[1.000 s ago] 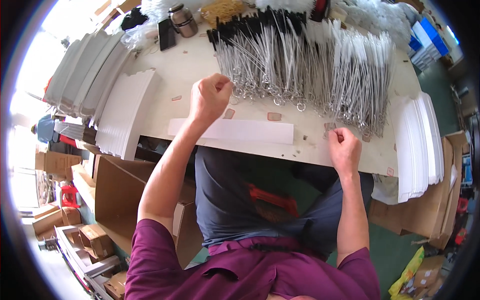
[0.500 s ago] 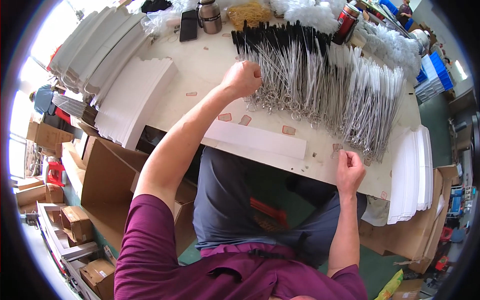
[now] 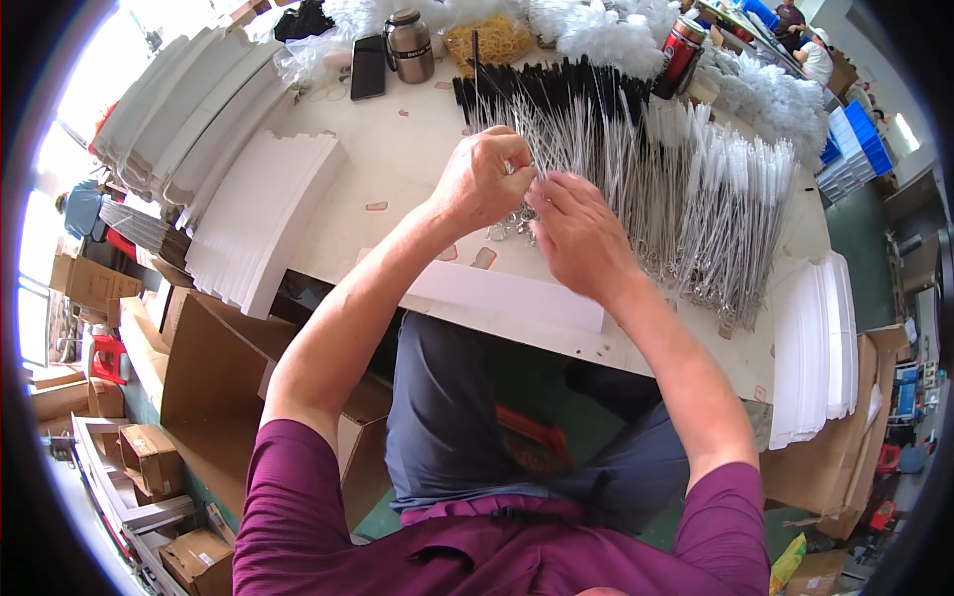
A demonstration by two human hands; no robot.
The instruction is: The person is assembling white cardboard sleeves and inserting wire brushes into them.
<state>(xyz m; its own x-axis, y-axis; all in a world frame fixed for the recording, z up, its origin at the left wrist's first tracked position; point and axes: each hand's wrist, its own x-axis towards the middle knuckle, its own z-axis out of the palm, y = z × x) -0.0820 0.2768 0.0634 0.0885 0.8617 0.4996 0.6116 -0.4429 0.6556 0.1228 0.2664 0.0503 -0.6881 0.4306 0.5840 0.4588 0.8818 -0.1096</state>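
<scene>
A broad row of wire-handled cleaning brushes (image 3: pixel 621 149) lies on the table, with black bristles at the left, white ones at the right and looped wire ends toward me. At the row's left end, my left hand (image 3: pixel 482 179) is closed in a pinch. One black-tipped brush (image 3: pixel 475 50) rises apart from the others, and its wire runs down to that hand. My right hand (image 3: pixel 584 236) reaches in beside it, thumb apart and fingers stretched over the wires by the left fingertips. Between the hands, the exact contact is hidden. A flat white card strip (image 3: pixel 507 293) lies below them.
Stacks of folded white card (image 3: pixel 263 204) stand at left, with another stack (image 3: pixel 815 348) at right. A phone (image 3: pixel 368 70), a steel flask (image 3: pixel 408 48), yellow rubber bands (image 3: pixel 487 42), a red can (image 3: pixel 680 58) and bagged white bundles (image 3: pixel 606 35) line the back. An open carton (image 3: pixel 214 387) sits at lower left.
My right hand has moved from the table's front edge up and left to meet my left hand. My left hand has shifted slightly and stays closed.
</scene>
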